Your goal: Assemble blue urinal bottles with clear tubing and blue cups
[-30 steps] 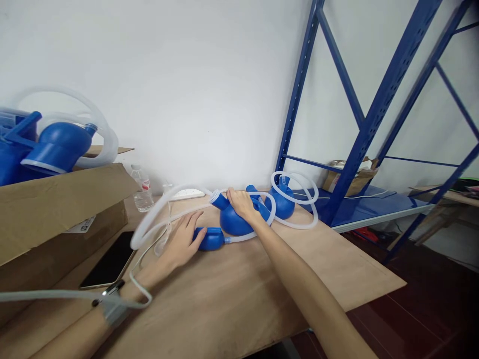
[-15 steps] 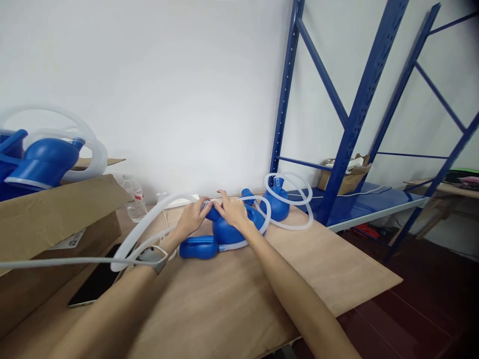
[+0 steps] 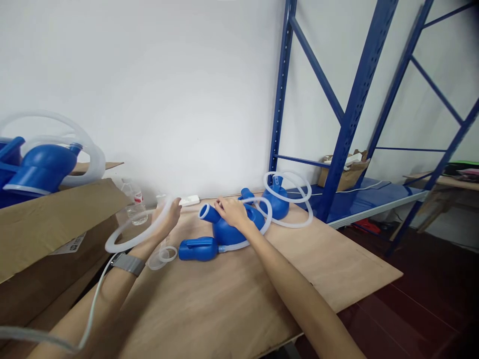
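A blue plastic urinal bottle [image 3: 224,232] lies on the wooden table [image 3: 209,304], its open neck [image 3: 205,212] pointing left toward me. My right hand [image 3: 232,211] rests over its top near the neck, fingers curled around it. To the left, my left hand [image 3: 169,219] is raised above the table and closed on a translucent white tube [image 3: 130,245], which loops out over the forearm. A clear plastic piece with a round rim [image 3: 161,258] is below that hand. In front of the bottle lies a smaller blue bottle [image 3: 198,249], joined to a tube.
An open cardboard box [image 3: 63,224] at left carries more blue bottles [image 3: 48,162] and coiled tubing. Behind stand a water bottle [image 3: 137,202] and a white power strip [image 3: 190,200]. Another blue bottle [image 3: 276,202] with tubing is at right, beside a blue metal rack [image 3: 346,129].
My left hand has drawn away from the bottle's neck to the left, taking the tube with it. The neck now shows open. My right hand has stayed on the bottle.
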The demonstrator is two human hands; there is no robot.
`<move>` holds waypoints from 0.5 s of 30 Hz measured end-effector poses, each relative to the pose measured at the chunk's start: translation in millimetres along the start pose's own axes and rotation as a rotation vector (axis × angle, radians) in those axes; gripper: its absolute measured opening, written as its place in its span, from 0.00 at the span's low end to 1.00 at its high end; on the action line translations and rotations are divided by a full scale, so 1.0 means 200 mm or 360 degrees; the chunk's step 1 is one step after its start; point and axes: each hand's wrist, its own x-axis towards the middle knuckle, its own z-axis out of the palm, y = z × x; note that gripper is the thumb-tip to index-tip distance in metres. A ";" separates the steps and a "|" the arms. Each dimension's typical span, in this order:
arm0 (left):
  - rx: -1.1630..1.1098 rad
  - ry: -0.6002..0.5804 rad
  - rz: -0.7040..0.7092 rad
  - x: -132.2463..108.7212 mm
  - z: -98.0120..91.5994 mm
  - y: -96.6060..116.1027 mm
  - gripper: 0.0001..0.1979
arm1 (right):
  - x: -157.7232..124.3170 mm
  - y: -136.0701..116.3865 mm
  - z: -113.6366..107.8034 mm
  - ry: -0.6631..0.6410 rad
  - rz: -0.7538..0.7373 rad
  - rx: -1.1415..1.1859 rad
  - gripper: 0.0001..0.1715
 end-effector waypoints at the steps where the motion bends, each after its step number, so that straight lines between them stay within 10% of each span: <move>1: -0.0044 0.0001 0.0039 -0.01 0.00 0.03 0.24 | 0.00 0.00 0.00 0.0004 -0.0005 -0.0006 0.22; 8: -0.0497 -0.0092 0.0442 -0.10 0.01 0.28 0.22 | 0.00 0.01 0.01 0.0000 -0.0017 0.0005 0.23; 15: -0.0615 -0.0052 0.0616 -0.10 0.02 0.32 0.24 | -0.01 0.01 -0.01 0.0004 -0.0055 0.0052 0.23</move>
